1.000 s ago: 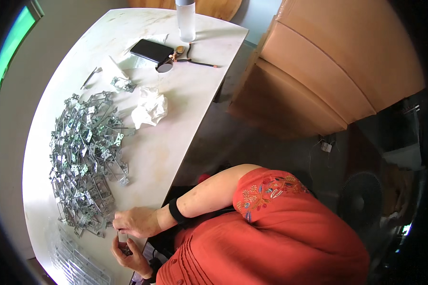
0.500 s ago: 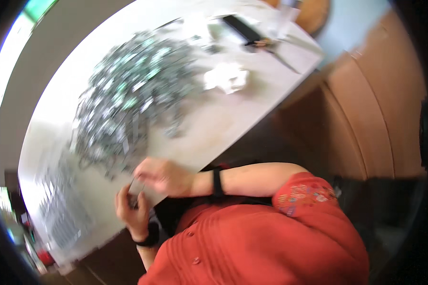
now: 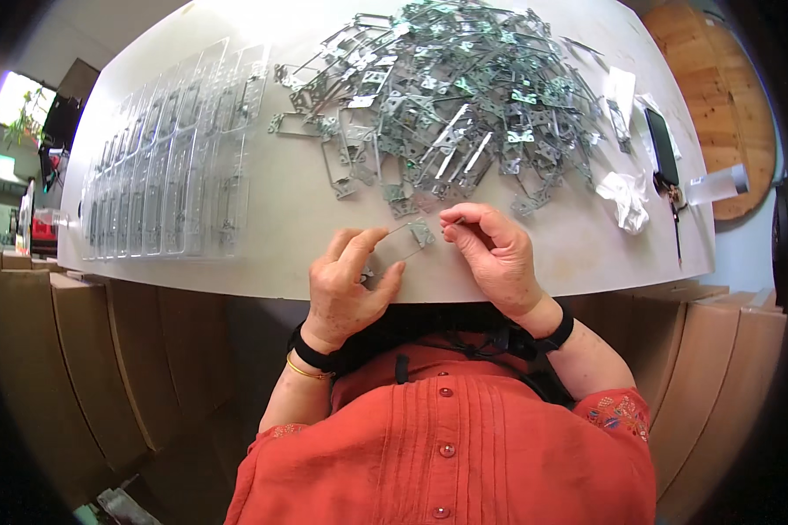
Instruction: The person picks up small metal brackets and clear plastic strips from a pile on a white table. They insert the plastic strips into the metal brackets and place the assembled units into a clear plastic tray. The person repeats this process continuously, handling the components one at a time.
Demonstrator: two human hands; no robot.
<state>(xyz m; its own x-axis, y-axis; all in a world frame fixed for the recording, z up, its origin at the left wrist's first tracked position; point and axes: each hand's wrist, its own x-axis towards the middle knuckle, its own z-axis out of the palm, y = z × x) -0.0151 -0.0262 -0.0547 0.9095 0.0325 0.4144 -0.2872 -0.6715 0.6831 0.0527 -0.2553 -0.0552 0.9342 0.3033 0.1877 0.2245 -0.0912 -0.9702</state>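
Near the table's front edge, my left hand (image 3: 346, 276) is closed on a thin rectangular metal frame bracket (image 3: 422, 234). The bracket's wider plate end points toward my other hand. Just right of it, my right hand (image 3: 499, 258) has thumb and forefinger pinched together. Something small and dark shows at those fingertips, too small to name. Beyond both hands lies a large heap of similar metal brackets (image 3: 464, 96), tangled over one another. Part of the held bracket is hidden by my left fingers.
Clear plastic trays (image 3: 162, 179) with parts in their slots lie at left. On the right are crumpled white tissue (image 3: 624, 199), a black phone-like slab (image 3: 662, 147), a translucent cup on its side (image 3: 718, 185) and a wooden round seat (image 3: 718, 87). Cardboard boxes (image 3: 700, 376) stand below the table.
The view has swung round and is sharper, with the trays and heap now ahead. My hands, close together and blurred before, are now a little apart.
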